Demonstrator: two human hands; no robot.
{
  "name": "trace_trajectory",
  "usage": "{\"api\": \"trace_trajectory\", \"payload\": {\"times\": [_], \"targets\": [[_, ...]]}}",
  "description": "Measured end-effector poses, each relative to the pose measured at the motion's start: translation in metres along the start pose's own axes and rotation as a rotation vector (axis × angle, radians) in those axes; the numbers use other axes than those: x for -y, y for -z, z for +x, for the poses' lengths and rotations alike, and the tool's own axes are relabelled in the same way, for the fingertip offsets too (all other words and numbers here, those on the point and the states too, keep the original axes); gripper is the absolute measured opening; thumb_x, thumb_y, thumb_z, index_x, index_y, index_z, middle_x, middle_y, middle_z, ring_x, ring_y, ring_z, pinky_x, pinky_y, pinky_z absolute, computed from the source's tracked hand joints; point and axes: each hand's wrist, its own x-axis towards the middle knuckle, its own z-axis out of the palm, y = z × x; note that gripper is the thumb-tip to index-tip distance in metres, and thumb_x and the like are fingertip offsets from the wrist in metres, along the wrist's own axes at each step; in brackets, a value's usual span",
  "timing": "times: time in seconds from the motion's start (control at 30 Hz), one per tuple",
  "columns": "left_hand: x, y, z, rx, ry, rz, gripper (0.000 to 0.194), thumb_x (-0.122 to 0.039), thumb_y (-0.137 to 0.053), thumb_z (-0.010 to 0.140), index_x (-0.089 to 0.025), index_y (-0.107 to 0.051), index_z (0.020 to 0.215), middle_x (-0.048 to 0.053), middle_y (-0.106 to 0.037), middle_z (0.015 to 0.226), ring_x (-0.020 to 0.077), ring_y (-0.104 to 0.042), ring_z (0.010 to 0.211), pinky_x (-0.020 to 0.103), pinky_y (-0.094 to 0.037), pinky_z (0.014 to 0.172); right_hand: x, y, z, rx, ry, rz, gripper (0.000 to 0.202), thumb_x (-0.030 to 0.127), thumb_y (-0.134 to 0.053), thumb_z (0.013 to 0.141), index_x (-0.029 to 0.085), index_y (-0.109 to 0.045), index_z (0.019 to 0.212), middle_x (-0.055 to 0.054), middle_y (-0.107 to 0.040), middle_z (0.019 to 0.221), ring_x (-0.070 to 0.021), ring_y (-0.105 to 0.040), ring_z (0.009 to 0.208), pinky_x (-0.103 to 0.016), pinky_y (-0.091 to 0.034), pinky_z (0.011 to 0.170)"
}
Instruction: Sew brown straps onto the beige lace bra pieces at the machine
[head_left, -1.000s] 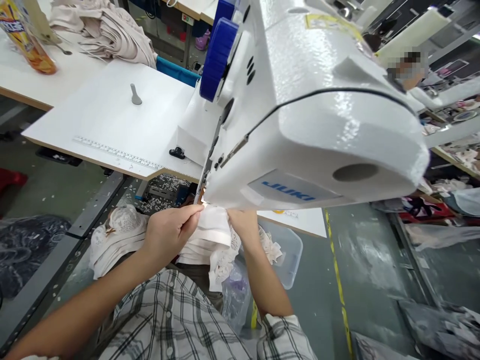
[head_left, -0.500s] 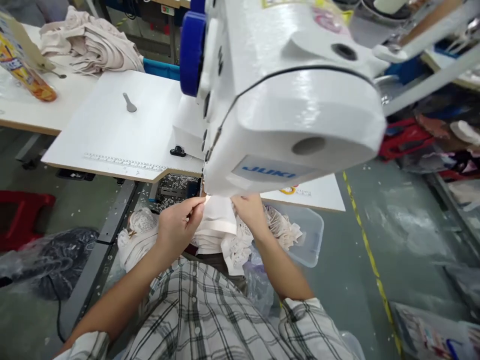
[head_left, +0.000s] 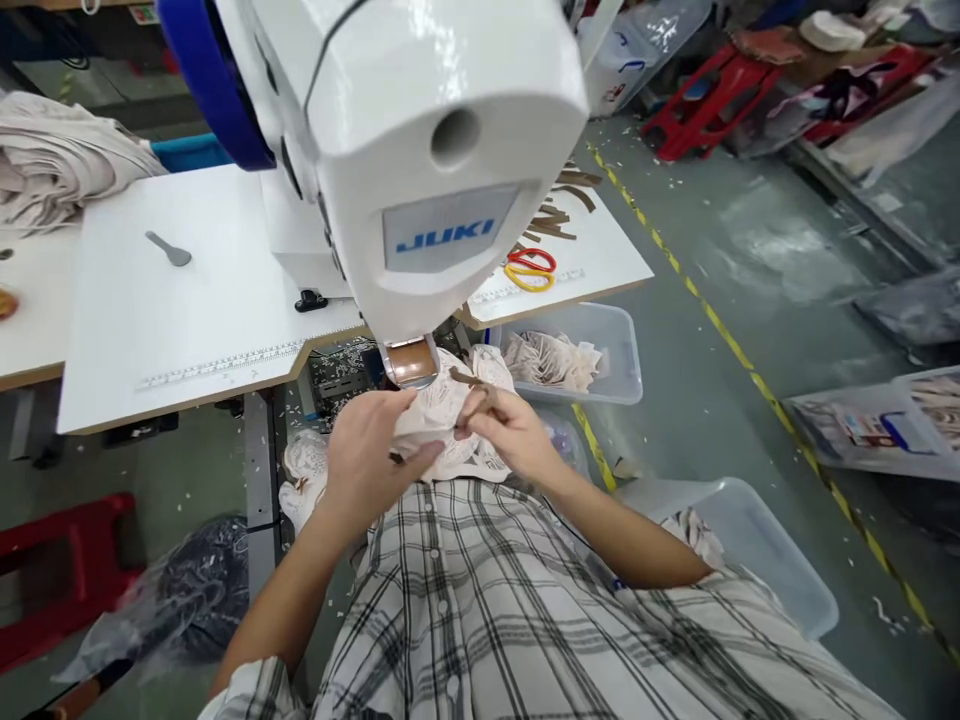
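Observation:
My right hand pinches a narrow brown strip, whose end sticks out past the fingers over cream lace fabric. My left hand is on the left side of the same fabric, thumb and forefinger apart. Pale cloth shows between them; the other fingers are hidden behind the hand. Just above both hands is the head of a white JUKI sewing machine, with a metal-framed guard at its lower end. The fabric bunches in front of the lap.
A ruler-marked white table carries a grey flat tool. Right of the machine lie red-and-yellow scissors and several brown strips. A clear bin holds pale pieces. A red stool stands left.
My view has swung rightward, so machine and table appear further left. The right hand has gone from the white cloth to the brown strip. The left hand's pinch on the cloth has opened.

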Motion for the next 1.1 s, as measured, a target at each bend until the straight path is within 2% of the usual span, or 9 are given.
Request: {"api": "trace_trajectory", "payload": {"times": [0.1,0.17,0.23,0.53,0.67,0.8,0.9,1.0,1.1], "targets": [[-0.002,-0.003,-0.009,0.024,-0.241,0.072,0.029,-0.036,-0.065,0.088,-0.017,-0.064,0.108,0.007,-0.072,0.091,0.0237,-0.065,0.091,0.044,-0.046,0.098,0.009,-0.008,-0.028,0.142,0.388,-0.478,0.010,0.031,-0.066,0.091,0.023,-0.072,0.089,-0.003,-0.073,0.085,-0.0149,-0.071,0.081,-0.027,-0.058,0.075],[0.000,-0.004,-0.016,-0.004,-0.333,0.104,0.007,-0.023,-0.059,0.090,-0.019,-0.065,0.091,0.002,-0.067,0.071,0.0182,-0.061,0.072,0.037,-0.048,0.085,0.011,-0.012,-0.041,0.210,0.596,-0.710,0.007,0.026,-0.066,0.090,0.023,-0.073,0.092,-0.004,-0.075,0.088,-0.0160,-0.073,0.086,-0.027,-0.059,0.077],[0.002,-0.004,-0.022,-0.070,-0.362,0.126,0.011,-0.016,-0.056,0.090,-0.019,-0.063,0.083,-0.001,-0.061,0.060,0.0159,-0.055,0.062,0.032,-0.045,0.069,0.010,-0.016,-0.051,0.231,0.712,-0.834,0.009,0.021,-0.066,0.089,0.024,-0.072,0.096,-0.003,-0.076,0.089,-0.0166,-0.074,0.090,-0.027,-0.061,0.079],[0.007,0.003,-0.034,-0.109,-0.350,0.074,0.010,-0.020,-0.059,0.089,-0.019,-0.067,0.084,0.000,-0.059,0.056,0.0158,-0.051,0.057,0.032,-0.036,0.060,0.010,-0.037,-0.066,0.199,0.729,-0.895,0.015,0.022,-0.060,0.094,0.024,-0.072,0.103,-0.003,-0.077,0.096,-0.0144,-0.073,0.098,-0.026,-0.061,0.085],[0.007,0.002,-0.039,0.169,-0.022,-0.183,0.021,-0.029,-0.054,0.093,-0.020,-0.071,0.085,0.002,-0.064,0.062,0.0150,-0.055,0.059,0.030,-0.034,0.058,-0.003,-0.017,-0.071,0.168,0.519,-0.918,0.020,0.029,-0.058,0.095,0.026,-0.071,0.110,-0.004,-0.076,0.103,-0.0156,-0.072,0.097,-0.029,-0.058,0.086],[0.016,-0.008,-0.054,0.502,0.718,-0.879,0.043,-0.056,-0.060,0.087,-0.017,-0.067,0.071,0.000,-0.058,0.056,0.0117,-0.049,0.049,0.025,-0.033,0.049,-0.051,0.044,-0.072,-0.330,-0.064,-0.877,0.034,0.046,-0.057,0.092,0.022,-0.067,0.114,-0.010,-0.071,0.111,-0.0239,-0.066,0.107,-0.041,-0.052,0.096],[0.023,-0.017,-0.068,0.475,0.995,-1.249,0.052,-0.065,-0.073,0.070,-0.015,-0.069,0.082,0.003,-0.065,0.065,0.0142,-0.057,0.055,0.025,-0.043,0.052,-0.099,0.083,-0.071,-0.446,-0.388,-0.795,0.061,0.057,-0.067,0.078,0.018,-0.059,0.123,-0.017,-0.064,0.125,-0.0314,-0.058,0.118,-0.046,-0.046,0.102],[0.020,-0.020,-0.078,0.356,1.026,-1.309,0.056,-0.062,-0.080,0.064,-0.015,-0.071,0.092,0.006,-0.072,0.078,0.0150,-0.062,0.064,0.025,-0.048,0.058,-0.133,0.098,-0.074,-0.320,-0.467,-0.732,0.060,0.065,-0.063,0.076,0.020,-0.060,0.116,-0.014,-0.068,0.113,-0.0275,-0.064,0.102,-0.040,-0.052,0.088],[0.007,-0.016,-0.082,0.280,1.039,-1.335,0.051,-0.056,-0.082,0.065,-0.015,-0.072,0.092,0.005,-0.073,0.080,0.0138,-0.063,0.066,0.023,-0.048,0.059,-0.140,0.100,-0.079,-0.233,-0.483,-0.704,0.055,0.072,-0.063,0.072,0.020,-0.062,0.092,-0.008,-0.069,0.089,-0.0228,-0.062,0.083,-0.034,-0.052,0.076]]}}
